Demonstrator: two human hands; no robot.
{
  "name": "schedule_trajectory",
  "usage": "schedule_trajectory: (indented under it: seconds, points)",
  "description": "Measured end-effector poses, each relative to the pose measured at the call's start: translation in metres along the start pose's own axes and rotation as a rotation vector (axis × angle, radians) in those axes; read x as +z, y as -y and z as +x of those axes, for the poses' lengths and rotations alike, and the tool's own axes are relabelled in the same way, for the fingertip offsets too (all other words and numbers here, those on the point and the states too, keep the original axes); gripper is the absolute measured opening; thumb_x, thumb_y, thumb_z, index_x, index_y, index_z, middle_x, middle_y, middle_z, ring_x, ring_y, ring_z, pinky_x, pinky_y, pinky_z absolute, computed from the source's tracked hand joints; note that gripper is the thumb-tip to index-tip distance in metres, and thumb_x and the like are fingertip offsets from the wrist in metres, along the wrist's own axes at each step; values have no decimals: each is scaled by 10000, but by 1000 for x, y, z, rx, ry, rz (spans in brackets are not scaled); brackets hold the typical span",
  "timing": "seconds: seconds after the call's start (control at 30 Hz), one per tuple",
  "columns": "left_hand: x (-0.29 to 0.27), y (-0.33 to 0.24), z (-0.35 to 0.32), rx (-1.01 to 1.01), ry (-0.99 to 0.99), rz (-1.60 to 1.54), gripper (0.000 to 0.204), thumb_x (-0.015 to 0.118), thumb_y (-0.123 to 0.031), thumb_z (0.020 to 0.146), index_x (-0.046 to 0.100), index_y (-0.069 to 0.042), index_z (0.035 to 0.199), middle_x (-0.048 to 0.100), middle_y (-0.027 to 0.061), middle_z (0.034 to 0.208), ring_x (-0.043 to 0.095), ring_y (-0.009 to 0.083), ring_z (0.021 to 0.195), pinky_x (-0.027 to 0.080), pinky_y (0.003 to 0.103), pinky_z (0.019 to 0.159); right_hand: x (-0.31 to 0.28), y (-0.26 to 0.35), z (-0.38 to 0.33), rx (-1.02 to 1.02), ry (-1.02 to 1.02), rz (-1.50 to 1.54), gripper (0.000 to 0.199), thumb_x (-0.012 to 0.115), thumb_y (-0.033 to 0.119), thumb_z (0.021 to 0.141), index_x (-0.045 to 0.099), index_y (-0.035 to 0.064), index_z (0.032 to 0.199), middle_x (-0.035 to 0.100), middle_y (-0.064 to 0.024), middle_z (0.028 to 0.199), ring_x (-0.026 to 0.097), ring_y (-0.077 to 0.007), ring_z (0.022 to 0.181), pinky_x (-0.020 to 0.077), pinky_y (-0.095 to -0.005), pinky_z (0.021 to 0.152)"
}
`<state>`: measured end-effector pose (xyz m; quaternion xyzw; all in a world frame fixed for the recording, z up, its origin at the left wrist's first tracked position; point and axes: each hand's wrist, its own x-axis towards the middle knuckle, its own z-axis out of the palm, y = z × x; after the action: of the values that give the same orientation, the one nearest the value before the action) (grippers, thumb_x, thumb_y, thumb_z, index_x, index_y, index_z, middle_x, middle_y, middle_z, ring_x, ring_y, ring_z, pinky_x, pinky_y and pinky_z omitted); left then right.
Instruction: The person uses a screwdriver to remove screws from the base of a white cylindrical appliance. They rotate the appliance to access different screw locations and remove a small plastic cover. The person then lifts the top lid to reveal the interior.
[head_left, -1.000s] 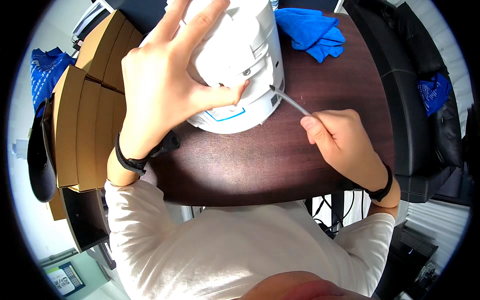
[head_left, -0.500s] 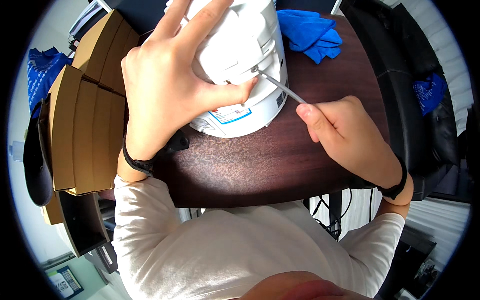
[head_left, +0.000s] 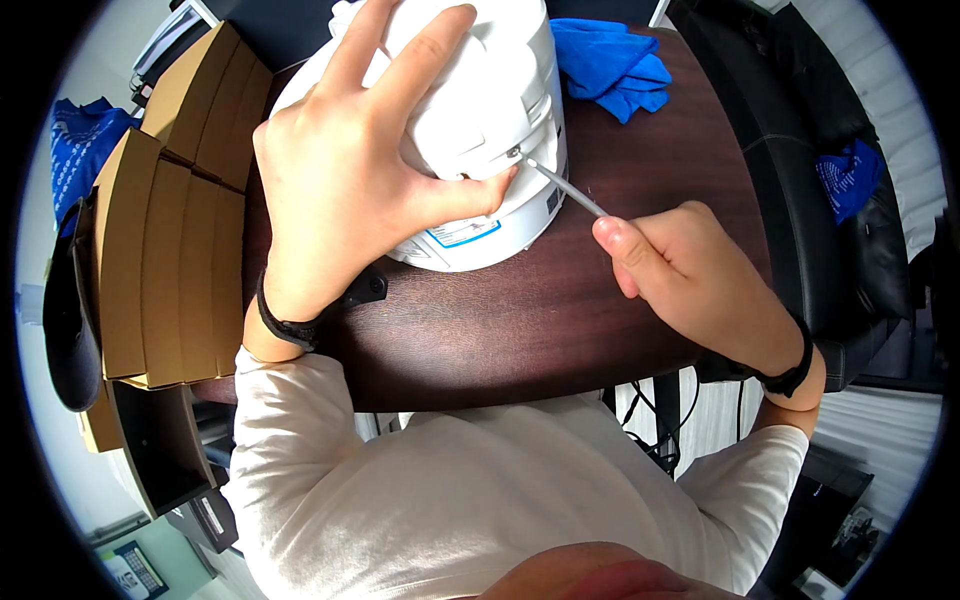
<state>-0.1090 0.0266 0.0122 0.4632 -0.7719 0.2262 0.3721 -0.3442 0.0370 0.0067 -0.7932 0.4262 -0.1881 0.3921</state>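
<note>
A white rounded plastic appliance [head_left: 463,118], its kind unclear, lies on the dark wood table [head_left: 480,335]. Across its top my left hand [head_left: 345,175] is spread, with the thumb pressed near the lower edge, gripping it. My right hand [head_left: 695,270] is wrapped round a screwdriver [head_left: 572,190]; the fingers hide its handle. The grey shaft slants up and left, and its tip sits just beside a small metal screw [head_left: 514,152] in the white housing, slightly apart from it. Below my thumb a blue-edged label [head_left: 465,234] shows in part.
A crumpled blue cloth [head_left: 615,72] lies at the table's far right. Brown cardboard boxes [head_left: 170,265] stand along the left. A small black object [head_left: 368,286] lies by my left wrist. Right of the table is a black couch [head_left: 805,190] with a blue bag [head_left: 850,180].
The screwdriver's tip has drawn a little away from the screw, where it was touching or nearly so. My left hand keeps its hold, and the view has shifted slightly.
</note>
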Motion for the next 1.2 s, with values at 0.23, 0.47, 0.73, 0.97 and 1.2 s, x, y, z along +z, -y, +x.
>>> schedule_trajectory:
  seconds: [0.23,0.47,0.73,0.97,1.2]
  points:
    - [0,-11,-1,60,-10,73,733,790,-455,481,660,-177,1146,585,150,1224,680,293,886,565,352,724,5,-6,-9,56,37,77,528,477,296,959,514,-46,558,445,-162,449,402,-237,383,330,-370,433]
    - [2,-20,-5,78,-13,113,762,779,-505,477,649,-196,1161,571,139,1245,679,291,881,565,349,719,4,-2,-18,259,167,165,561,451,339,965,528,-30,550,458,-126,444,427,-198,405,357,-345,456]
    - [-1,-27,-1,57,39,143,745,777,-509,493,645,-202,1158,570,127,1246,680,294,862,567,349,706,8,-7,-21,275,164,238,576,428,355,973,528,-22,548,458,-109,444,433,-185,421,362,-338,470]
    - [0,-31,2,116,33,146,735,778,-492,494,645,-202,1157,570,129,1241,681,288,822,564,345,672,7,-8,-25,295,180,253,586,417,370,975,530,-19,552,464,-100,452,438,-174,427,368,-337,472]
    - [2,-47,3,90,133,206,711,771,-483,514,640,-216,1160,567,131,1239,681,271,772,561,329,626,11,-16,-35,457,257,442,561,423,365,973,485,6,547,429,-79,443,443,-143,430,380,-312,451]
